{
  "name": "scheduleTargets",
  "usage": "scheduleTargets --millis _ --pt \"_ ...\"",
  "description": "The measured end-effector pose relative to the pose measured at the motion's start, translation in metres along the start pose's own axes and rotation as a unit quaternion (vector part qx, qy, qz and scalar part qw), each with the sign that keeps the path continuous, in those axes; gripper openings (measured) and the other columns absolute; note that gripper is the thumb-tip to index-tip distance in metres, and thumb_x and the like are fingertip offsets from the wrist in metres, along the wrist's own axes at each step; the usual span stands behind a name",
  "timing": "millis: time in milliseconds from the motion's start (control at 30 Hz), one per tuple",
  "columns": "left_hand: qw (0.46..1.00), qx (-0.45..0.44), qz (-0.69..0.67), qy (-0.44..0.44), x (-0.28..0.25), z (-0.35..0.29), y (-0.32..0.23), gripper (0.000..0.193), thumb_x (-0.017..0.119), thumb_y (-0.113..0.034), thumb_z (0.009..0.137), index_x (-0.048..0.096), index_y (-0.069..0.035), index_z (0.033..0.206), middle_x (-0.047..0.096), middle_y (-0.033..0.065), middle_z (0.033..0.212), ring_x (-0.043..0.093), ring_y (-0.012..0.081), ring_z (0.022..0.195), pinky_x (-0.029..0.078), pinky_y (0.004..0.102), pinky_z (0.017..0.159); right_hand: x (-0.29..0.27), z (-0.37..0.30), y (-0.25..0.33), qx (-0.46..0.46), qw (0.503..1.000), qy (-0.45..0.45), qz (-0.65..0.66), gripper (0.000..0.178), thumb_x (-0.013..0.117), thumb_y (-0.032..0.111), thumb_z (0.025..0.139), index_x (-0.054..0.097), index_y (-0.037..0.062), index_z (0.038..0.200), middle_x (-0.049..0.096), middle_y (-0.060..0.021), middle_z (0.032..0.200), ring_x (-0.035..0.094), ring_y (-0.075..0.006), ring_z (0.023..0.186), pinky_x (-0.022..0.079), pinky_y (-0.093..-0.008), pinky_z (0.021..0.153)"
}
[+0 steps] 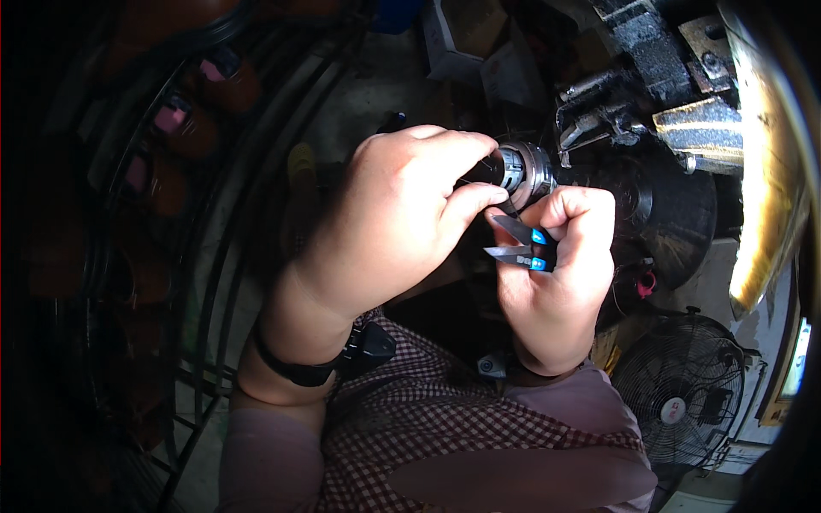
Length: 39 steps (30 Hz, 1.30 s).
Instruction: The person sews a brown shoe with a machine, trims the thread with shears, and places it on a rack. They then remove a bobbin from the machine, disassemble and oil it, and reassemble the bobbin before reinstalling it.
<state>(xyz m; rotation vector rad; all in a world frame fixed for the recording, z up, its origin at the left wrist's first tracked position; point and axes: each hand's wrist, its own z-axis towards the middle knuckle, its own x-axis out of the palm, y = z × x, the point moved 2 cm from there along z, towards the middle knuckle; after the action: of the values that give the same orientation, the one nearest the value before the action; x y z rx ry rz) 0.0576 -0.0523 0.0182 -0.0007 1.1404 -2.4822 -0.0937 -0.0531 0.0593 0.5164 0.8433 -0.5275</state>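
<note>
In front of me a ribbed, round metal machine part (532, 171) catches the light. My left hand (402, 201) reaches to its left side, thumb and index finger curled together around something dark. What that is, I cannot make out. Just below the metal part is my right hand (560, 265), its fingers folded over a pair of thread snips (523, 256). The snips' two grey blades stick out toward the left and stand apart, with blue bands at their bases. The handle is hidden in my palm.
Black, grimy machinery (633, 94) stands at the far right, beside a brightly lit, pale, curved part (761, 171). Nearer on the right is a black floor fan (680, 389). An opened cardboard box (475, 34) lies at the back. Dark racks with brown-orange items (188, 132) line the left.
</note>
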Motion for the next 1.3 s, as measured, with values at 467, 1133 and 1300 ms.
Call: scheduleTargets --millis 467,1133,1300 --pt "0.966 -0.127 -0.219 0.059 0.008 -0.005 0.038 0.027 0.072 -0.011 0.078 0.068 0.0 0.102 0.063 0.0087 0.077 0.061 0.0165 0.077 0.048 0.0291 0.069 -0.004 -0.004 -0.008 -0.05 0.994 -0.045 0.086 0.034 0.068 -0.014 0.074 0.045 0.0031 0.092 0.055 -0.0074 0.08 0.056 -0.0138 0.072 0.046 -0.024 0.069" --pt "0.985 0.064 -0.074 -0.143 0.028 -0.015 -0.008 0.017 0.072 0.007 0.067 0.068 0.0 0.082 0.059 0.0085 0.074 0.058 0.0186 0.071 0.046 0.0271 0.062 0.002 -0.019 -0.008 -0.023 0.956 -0.221 0.192 0.018 0.071 0.0 0.074 0.058 0.0007 0.086 0.063 -0.0128 0.085 0.062 -0.0248 0.084 0.049 -0.0338 0.075" --pt "0.921 -0.171 -0.336 -0.097 0.011 -0.021 -0.003 0.005 0.062 0.008 0.082 0.065 0.003 0.084 0.061 0.0031 0.084 0.056 0.008 0.077 0.044 0.0217 0.073 0.014 -0.056 0.001 0.157 0.892 0.079 0.417 0.049 0.044 0.045 0.097 0.055 0.0012 0.078 0.053 -0.0048 0.068 0.051 -0.0101 0.059 0.041 -0.0235 0.055"
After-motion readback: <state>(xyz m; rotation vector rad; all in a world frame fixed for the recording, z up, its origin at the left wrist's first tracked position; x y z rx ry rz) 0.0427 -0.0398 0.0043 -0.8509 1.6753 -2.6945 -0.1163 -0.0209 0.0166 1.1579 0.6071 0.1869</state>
